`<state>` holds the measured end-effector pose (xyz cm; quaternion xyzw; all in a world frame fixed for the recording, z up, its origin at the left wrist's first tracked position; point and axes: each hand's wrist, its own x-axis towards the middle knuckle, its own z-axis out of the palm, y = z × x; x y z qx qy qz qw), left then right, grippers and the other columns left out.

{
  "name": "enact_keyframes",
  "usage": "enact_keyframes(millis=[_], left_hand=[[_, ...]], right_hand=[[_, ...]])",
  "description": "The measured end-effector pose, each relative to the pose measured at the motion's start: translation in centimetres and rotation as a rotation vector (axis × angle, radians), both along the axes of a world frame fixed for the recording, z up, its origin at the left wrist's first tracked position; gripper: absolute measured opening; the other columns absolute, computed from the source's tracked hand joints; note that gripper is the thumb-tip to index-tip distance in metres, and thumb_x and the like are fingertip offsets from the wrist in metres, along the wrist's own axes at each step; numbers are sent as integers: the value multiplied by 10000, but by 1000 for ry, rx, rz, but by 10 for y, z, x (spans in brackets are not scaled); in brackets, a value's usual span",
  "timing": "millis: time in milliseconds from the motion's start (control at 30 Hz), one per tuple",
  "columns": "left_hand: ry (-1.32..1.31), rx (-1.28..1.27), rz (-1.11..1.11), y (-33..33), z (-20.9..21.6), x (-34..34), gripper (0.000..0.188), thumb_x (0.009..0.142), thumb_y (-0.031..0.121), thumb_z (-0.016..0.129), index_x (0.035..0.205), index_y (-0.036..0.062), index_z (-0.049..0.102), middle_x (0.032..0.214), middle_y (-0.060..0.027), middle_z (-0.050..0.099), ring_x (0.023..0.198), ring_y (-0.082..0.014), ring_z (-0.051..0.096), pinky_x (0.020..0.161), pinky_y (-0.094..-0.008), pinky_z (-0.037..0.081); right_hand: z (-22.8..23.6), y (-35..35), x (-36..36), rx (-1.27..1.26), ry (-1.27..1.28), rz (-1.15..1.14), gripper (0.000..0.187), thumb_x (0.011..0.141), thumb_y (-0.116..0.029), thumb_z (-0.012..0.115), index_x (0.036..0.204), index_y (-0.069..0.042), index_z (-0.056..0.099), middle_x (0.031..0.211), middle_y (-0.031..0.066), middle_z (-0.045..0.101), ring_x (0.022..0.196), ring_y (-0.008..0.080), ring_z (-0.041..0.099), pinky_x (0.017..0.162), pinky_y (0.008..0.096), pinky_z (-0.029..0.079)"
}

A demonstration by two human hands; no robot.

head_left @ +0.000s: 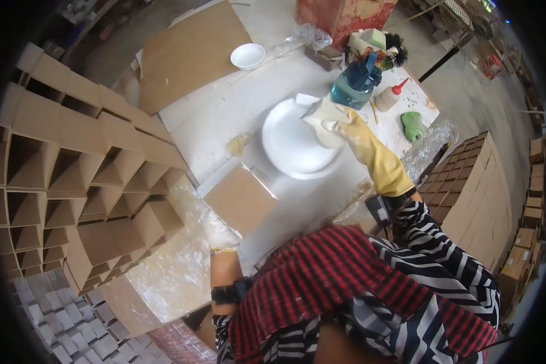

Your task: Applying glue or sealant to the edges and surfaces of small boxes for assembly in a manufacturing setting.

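While the right hand clamps one pale block over one white basin, the left hand touches one brown panel.
Hands apart; left finger closure cannot be told. Beyond: one bowl, one jug.

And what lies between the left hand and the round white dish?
In the head view, a brown board lies between the left hand and the dish, then some pale tabletop.

The dish is white, the right glove yellow, the garment red-black checked.
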<state>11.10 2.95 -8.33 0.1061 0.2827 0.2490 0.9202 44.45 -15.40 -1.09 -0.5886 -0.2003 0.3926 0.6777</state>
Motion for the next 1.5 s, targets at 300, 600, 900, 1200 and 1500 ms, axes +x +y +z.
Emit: enact_keyframes(millis=[300, 600, 900, 1200, 1500], left_hand=[[-233, -41, 136, -1, 32, 41, 363, 940, 281, 463, 1142, -8, 548, 1101, -125, 601, 997, -253, 579, 883, -356, 477], [-319, 172, 142, -6, 54, 49, 432, 955, 320, 422, 1244, 7, 491, 1219, -138, 555, 1091, -260, 547, 925, -373, 460], [-683, 284, -57, -5, 63, 6, 410, 939, 316, 434, 1232, 35, 499, 1204, -146, 552, 1109, -305, 534, 934, -422, 464], [24, 283, 182, -7, 92, -27, 477, 963, 383, 338, 1271, 48, 482, 1244, -112, 538, 1127, -308, 521, 944, -470, 429], [-858, 431, -96, 31, 36, -63, 518, 955, 411, 336, 1343, 83, 441, 1320, -103, 489, 1178, -299, 487, 986, -424, 408]], right_hand=[[19, 7, -26, 61, 127, 21, 451, 802, -185, 696, 1209, -67, 543, 1087, 29, 622, 941, 122, 594, 803, 260, 475], [61, 51, -95, 145, -1240, 430, 606, 703, -138, 741, 1258, -113, 500, 1128, 117, 591, 1015, 292, 577, 902, 357, 459], [81, 99, -158, -15, -1492, 534, 495, 724, -189, 661, 1202, -157, 540, 980, 131, 614, 925, 289, 608, 783, 412, 505], [137, 123, -236, -200, -1589, 743, 494, 727, -196, 652, 1204, -140, 537, 974, 131, 612, 910, 332, 618, 756, 437, 517], [166, 121, -289, -181, -1603, 713, 314, 744, -188, 620, 1047, -147, 549, 944, 126, 608, 879, 332, 616, 741, 439, 514]])
